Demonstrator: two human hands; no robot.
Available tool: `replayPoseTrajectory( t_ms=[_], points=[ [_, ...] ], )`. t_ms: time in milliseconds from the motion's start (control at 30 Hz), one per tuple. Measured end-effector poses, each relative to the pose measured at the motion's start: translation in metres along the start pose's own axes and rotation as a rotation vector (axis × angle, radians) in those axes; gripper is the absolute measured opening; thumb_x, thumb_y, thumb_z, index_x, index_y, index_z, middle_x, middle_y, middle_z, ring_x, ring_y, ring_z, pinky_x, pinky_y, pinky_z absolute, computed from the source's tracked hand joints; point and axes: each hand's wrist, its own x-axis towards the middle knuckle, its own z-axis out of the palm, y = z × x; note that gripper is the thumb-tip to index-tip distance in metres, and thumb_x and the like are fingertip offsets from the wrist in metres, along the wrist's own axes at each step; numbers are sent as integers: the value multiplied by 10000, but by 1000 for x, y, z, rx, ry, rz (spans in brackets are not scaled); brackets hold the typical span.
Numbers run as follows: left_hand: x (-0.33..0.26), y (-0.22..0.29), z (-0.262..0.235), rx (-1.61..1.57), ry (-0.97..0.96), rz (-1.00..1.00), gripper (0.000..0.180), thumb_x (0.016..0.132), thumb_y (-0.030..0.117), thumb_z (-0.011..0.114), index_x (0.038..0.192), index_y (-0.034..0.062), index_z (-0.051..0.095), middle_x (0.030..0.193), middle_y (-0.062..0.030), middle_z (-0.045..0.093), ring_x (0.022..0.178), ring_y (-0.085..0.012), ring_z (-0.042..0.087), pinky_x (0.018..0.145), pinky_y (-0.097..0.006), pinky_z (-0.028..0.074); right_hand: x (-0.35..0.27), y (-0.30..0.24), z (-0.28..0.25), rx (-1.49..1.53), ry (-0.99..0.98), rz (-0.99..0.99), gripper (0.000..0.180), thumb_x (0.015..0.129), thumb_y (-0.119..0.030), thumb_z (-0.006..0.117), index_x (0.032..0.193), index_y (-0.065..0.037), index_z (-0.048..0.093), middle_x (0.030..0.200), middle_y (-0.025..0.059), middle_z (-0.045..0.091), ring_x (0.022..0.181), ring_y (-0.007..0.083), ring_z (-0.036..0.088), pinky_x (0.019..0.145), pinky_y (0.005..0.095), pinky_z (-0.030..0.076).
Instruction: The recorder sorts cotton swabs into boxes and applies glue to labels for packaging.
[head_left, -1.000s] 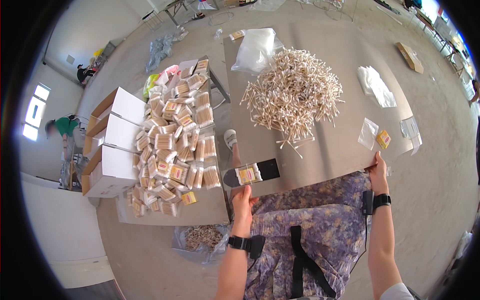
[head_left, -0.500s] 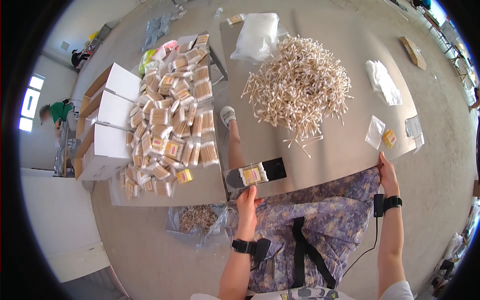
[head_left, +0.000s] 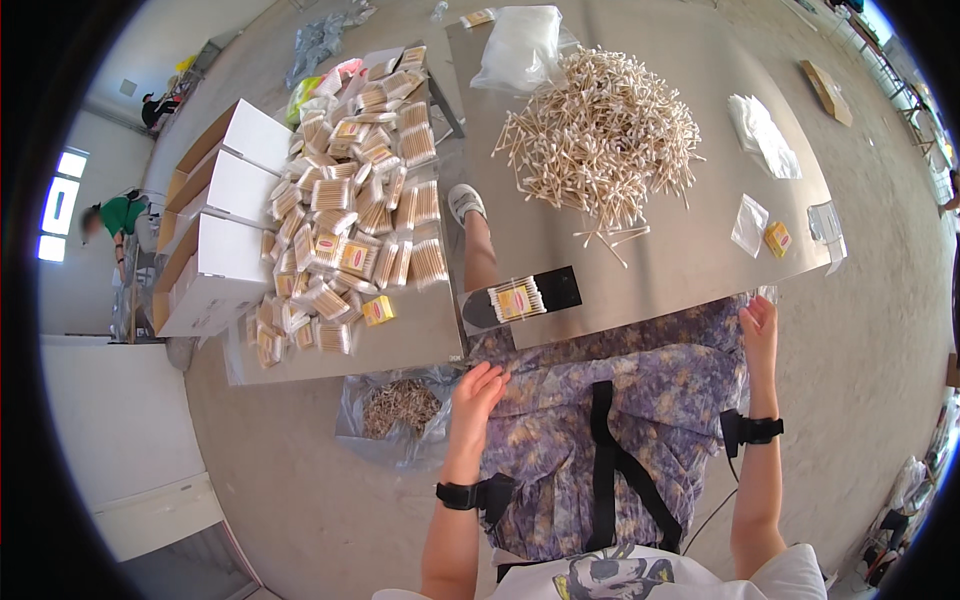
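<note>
My left hand (head_left: 478, 398) is off the table's near edge, holding nothing, its fingers stretched and slightly apart. Close ahead of it, a row of cotton swabs with a yellow label (head_left: 518, 299) lies on a dark strip (head_left: 560, 287) at the table corner. My right hand (head_left: 760, 325) is by the near right edge, fingers extended, with a bit of clear plastic showing at the fingertips. Beyond it are a small yellow box (head_left: 778, 239) and a clear bag (head_left: 749, 225). A big heap of loose cotton swabs (head_left: 610, 140) covers the table's middle.
The left table bears many bagged swab packs (head_left: 340, 230) beside white cartons (head_left: 240, 200). A bag of swabs (head_left: 400, 408) sits on the floor below. White plastic bags (head_left: 518, 50) lie behind the heap, and folded ones (head_left: 765, 137) at right. A person in green (head_left: 122, 220) bends at far left.
My left hand has drawn back from the table edge beside the labelled swabs. My right hand has come down slightly from the right edge. The whole view has shifted a little.
</note>
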Motion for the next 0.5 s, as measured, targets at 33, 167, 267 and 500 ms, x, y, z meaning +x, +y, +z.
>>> replayPoseTrajectory(
  t_ms=[33,167,267,500],
  points=[
    [-1,-1,3,-29,-17,14,499,918,65,555,1337,-111,350,1306,-239,486,1146,-287,563,967,-336,462,-12,-12,4,65,-38,-47,406,898,-132,609,1250,-2,454,1201,165,564,1131,238,548,921,330,443],
    [4,-3,23,-40,-30,50,489,909,36,547,1341,-99,361,1305,-230,495,1145,-270,566,942,-317,469,-51,-69,20,67,-149,-121,338,881,-42,584,1206,-10,493,1159,108,593,1071,196,583,921,318,447],
    [23,-16,25,69,-40,145,486,897,14,541,1341,-88,372,1298,-223,507,1130,-252,577,903,-298,478,-77,-105,43,132,-277,-71,324,881,-35,578,1195,-12,498,1137,96,603,1010,183,611,899,314,457],
    [45,-32,33,-132,-35,45,304,900,0,506,1187,-100,501,1109,-173,612,1031,-246,626,844,-298,514,-103,-130,78,158,-486,-65,273,892,-32,557,1161,-16,512,1092,109,633,923,171,649,818,290,479]
  ],
)
